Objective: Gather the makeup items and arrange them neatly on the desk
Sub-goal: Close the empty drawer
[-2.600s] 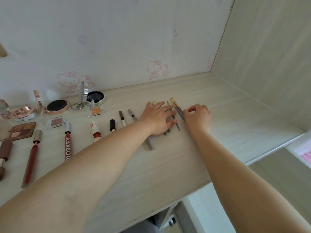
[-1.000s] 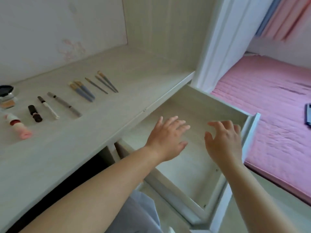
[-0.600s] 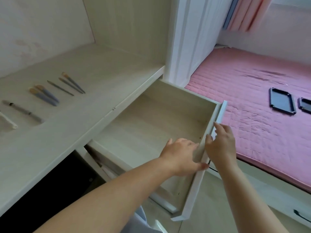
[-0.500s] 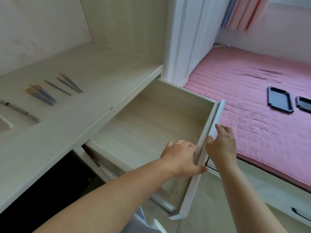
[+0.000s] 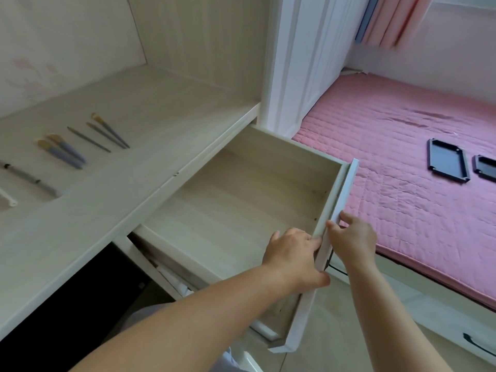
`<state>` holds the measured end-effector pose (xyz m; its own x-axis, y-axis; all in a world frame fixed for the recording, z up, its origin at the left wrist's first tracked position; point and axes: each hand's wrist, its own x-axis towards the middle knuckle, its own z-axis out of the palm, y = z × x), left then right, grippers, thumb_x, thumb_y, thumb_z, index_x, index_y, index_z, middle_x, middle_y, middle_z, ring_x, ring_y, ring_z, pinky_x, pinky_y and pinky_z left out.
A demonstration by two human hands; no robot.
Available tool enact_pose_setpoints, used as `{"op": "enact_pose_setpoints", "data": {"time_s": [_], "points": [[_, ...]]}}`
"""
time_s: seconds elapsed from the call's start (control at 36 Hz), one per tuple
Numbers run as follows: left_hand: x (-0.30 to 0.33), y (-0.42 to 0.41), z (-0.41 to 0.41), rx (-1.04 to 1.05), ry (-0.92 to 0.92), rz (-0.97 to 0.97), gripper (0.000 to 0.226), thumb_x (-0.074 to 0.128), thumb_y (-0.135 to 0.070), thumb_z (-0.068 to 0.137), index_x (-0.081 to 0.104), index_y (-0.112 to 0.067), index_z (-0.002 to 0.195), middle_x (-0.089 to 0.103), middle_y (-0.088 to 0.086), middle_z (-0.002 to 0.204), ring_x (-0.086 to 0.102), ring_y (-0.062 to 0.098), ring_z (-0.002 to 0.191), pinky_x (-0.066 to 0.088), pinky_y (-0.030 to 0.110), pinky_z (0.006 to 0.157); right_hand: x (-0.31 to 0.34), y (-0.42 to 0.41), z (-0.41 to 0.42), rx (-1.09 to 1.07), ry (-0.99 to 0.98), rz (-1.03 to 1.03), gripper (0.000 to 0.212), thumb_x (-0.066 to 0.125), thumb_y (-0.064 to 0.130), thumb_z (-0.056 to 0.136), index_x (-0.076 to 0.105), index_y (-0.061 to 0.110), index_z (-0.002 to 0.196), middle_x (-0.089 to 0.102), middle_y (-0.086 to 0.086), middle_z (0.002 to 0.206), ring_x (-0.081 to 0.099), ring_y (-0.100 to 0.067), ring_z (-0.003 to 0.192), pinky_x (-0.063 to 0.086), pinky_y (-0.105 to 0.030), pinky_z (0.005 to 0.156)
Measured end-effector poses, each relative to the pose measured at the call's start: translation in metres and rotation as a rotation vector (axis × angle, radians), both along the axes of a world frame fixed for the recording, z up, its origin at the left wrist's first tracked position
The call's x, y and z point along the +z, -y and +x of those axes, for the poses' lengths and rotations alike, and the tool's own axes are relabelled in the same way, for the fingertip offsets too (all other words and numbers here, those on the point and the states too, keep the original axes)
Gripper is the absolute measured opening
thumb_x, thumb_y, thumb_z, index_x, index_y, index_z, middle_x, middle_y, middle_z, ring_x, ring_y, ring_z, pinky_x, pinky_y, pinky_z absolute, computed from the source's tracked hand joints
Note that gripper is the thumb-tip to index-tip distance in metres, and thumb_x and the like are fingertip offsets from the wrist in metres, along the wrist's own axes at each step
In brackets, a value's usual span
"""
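We see both hands at the front panel of an open drawer [image 5: 241, 205] under the worktop [image 5: 128, 167]. The left hand [image 5: 294, 255] grips the panel's top edge from the inner side, thumb on the outer face; the right hand [image 5: 351, 237] pinches the same edge from the outer side. The drawer's visible interior shows bare wood and no makeup. On the worktop, five makeup brushes [image 5: 80, 142] lie side by side in a row, well apart from the hands, with a slim pencil [image 5: 29, 178] to their left and a white item [image 5: 8, 198] cut off by the picture's edge. We judge the arranging largely done for this part of the row; what remains seems to be closing the drawer, unless further items lie outside the view. Two dark trays [image 5: 447, 163] rest on the pink bed [image 5: 402, 183] at right.
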<state>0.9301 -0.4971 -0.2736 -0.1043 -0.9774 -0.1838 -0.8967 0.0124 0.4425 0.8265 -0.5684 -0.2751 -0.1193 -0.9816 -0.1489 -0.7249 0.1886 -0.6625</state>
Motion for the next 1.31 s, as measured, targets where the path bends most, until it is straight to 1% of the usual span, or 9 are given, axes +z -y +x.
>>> {"op": "enact_pose_setpoints", "data": {"time_s": [0.08,0.36,0.5,0.61,0.75,0.94,1.08,1.17,1.31], "points": [[0.000,0.001,0.002,0.010,-0.011,-0.017,0.050,0.061,-0.046,0.075,0.055,-0.024,0.119,0.056,-0.003,0.105,0.040,0.018,0.115,0.033,0.041,0.100,0.001,0.002,0.003,0.004,-0.014,-0.009,0.045,0.059,0.022,0.091,0.052,0.005,0.132,0.056,-0.012,0.132,0.046,-0.029,0.127,0.032,-0.034,0.106],[-0.001,0.005,0.019,0.042,-0.033,-0.007,0.052,0.061,-0.046,0.074,0.054,-0.027,0.122,0.055,-0.005,0.116,0.035,0.016,0.125,0.026,0.044,0.107,0.002,0.008,0.020,0.019,0.006,-0.026,0.041,0.060,0.022,0.091,0.056,0.003,0.127,0.057,-0.013,0.130,0.047,-0.028,0.126,0.032,-0.031,0.103],[-0.002,0.005,0.034,0.056,-0.027,0.025,0.060,0.059,-0.048,0.077,0.045,-0.033,0.133,0.050,-0.008,0.132,0.031,0.017,0.129,0.025,0.048,0.109,0.002,0.008,0.032,0.026,0.019,-0.032,0.040,0.060,0.023,0.090,0.058,0.003,0.125,0.059,-0.013,0.128,0.048,-0.029,0.125,0.033,-0.033,0.103],[0.002,0.005,0.047,0.066,0.002,0.059,0.064,0.058,-0.048,0.078,0.038,-0.036,0.138,0.043,-0.010,0.142,0.027,0.017,0.134,0.022,0.049,0.110,0.005,0.007,0.044,0.052,0.020,-0.046,0.034,0.059,0.022,0.091,0.061,-0.003,0.114,0.061,-0.018,0.120,0.052,-0.032,0.115,0.037,-0.034,0.095],[0.006,0.005,0.057,0.066,0.032,0.082,0.064,0.057,-0.048,0.079,0.037,-0.036,0.138,0.042,-0.009,0.142,0.026,0.018,0.134,0.020,0.053,0.110,0.006,0.007,0.056,0.061,0.012,-0.049,0.034,0.058,0.022,0.091,0.060,-0.005,0.111,0.061,-0.020,0.118,0.053,-0.034,0.112,0.038,-0.036,0.092],[0.013,0.004,0.076,0.094,0.053,0.091,0.060,0.056,-0.047,0.081,0.038,-0.035,0.137,0.043,-0.009,0.142,0.025,0.019,0.136,0.017,0.054,0.111,0.000,0.011,0.075,0.079,0.036,-0.051,0.030,0.059,0.026,0.090,0.063,0.001,0.107,0.064,-0.020,0.109,0.056,-0.033,0.105,0.040,-0.035,0.087],[0.019,-0.001,0.091,0.118,0.077,0.087,0.058,0.054,-0.046,0.083,0.039,-0.034,0.138,0.042,-0.008,0.142,0.023,0.020,0.137,0.012,0.054,0.112,-0.001,0.010,0.094,0.094,0.070,-0.063,0.034,0.059,0.026,0.091,0.061,0.000,0.113,0.060,-0.018,0.119,0.052,-0.032,0.114,0.037,-0.035,0.093],[0.021,-0.003,0.102,0.132,0.141,0.063,0.056,0.052,-0.046,0.086,0.040,-0.031,0.138,0.037,-0.005,0.146,0.018,0.019,0.140,0.006,0.054,0.114,-0.007,0.011,0.109,0.086,0.088,-0.065,0.032,0.058,0.027,0.091,0.060,0.000,0.109,0.058,-0.018,0.118,0.052,-0.032,0.111,0.038,-0.033,0.086],[0.022,-0.004,0.119,0.126,0.291,-0.008,0.051,0.050,-0.046,0.088,0.043,-0.030,0.136,0.032,-0.002,0.148,0.012,0.019,0.142,0.002,0.054,0.114,-0.010,0.012,0.132,0.102,0.147,-0.086,0.049,0.055,0.026,0.093,0.044,0.007,0.137,0.045,-0.013,0.138,0.048,-0.030,0.123,0.034,-0.034,0.101]]}}
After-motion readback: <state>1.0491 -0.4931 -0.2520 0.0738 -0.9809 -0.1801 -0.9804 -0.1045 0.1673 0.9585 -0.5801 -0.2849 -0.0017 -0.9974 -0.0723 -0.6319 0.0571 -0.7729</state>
